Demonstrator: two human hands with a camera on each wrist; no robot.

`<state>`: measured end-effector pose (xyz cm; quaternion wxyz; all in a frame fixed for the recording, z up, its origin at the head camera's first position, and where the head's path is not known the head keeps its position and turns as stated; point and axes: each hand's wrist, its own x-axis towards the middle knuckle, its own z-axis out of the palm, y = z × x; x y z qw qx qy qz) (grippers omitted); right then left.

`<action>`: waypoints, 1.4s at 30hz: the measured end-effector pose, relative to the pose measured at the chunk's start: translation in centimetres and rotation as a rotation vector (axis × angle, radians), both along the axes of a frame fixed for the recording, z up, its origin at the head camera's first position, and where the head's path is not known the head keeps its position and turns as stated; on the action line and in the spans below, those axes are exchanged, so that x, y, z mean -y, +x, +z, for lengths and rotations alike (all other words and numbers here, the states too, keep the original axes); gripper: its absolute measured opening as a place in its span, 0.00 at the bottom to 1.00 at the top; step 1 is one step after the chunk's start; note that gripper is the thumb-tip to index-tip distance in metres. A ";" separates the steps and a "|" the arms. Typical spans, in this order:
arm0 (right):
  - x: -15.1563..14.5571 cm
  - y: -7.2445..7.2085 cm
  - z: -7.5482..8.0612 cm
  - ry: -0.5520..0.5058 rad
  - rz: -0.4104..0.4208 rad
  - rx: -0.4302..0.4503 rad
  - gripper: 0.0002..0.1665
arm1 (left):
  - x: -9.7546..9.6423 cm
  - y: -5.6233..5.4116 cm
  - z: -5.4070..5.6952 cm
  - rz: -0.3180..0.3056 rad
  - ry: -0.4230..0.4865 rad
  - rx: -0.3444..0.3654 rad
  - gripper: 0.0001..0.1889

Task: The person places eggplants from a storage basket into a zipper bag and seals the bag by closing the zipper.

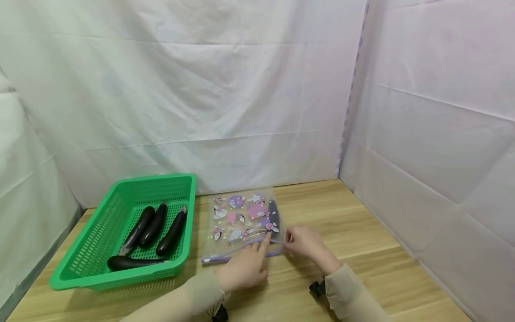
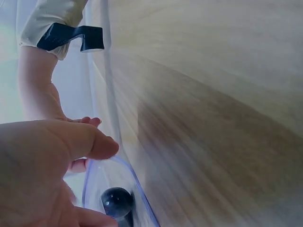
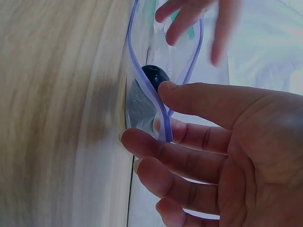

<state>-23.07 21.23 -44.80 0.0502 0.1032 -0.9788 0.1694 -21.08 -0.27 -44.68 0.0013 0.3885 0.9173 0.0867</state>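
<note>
Pinching the bag (image 1: 227, 230)'s near right corner with the right hand (image 1: 307, 246), extending the left hand (image 1: 245, 264), seemingly empty; ideally keeping the eggplant (image 1: 274, 213) clear of the zip (image 1: 221, 259).

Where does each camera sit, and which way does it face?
Head: worn on the head, facing forward and down over basket and bag; left hand, right hand and sleeves show.
Left wrist: on that wrist, facing the bag's mouth; both hands show.
Right wrist: on that wrist, facing the mouth; both hands show.
Shared: both wrist views show a dark rounded thing inside.

clear printed bag (image 1: 242, 223), unzipped, dark eggplant (image 1: 274, 214) inside
</note>
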 end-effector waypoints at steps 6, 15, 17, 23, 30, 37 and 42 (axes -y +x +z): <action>0.1 -0.2 0.1 0.021 0.017 -0.021 0.12 | 0.4 0.2 -0.1 -0.009 -0.035 -0.041 0.47; 0.2 -0.4 0.4 -0.005 0.022 -0.015 0.11 | 1.0 -0.3 0.2 -0.068 -0.017 -0.047 0.51; 0.2 -0.4 0.5 -0.001 0.027 -0.017 0.11 | 1.1 -0.3 0.3 -0.072 -0.012 -0.028 0.51; 0.2 -0.4 0.6 0.019 0.030 -0.026 0.11 | 1.3 0.1 0.2 -0.077 -0.039 0.048 0.50; 0.4 -0.3 0.8 0.033 0.034 -0.026 0.12 | 1.8 1.2 0.6 -0.134 -0.071 0.077 0.47; 0.4 -0.1 0.7 0.027 0.030 -0.018 0.12 | 2.3 2.6 1.7 -0.210 -0.071 0.015 0.45; 0.0 0.3 0.4 0.015 0.022 -0.022 0.11 | 2.6 3.3 2.5 -0.248 -0.068 -0.096 0.45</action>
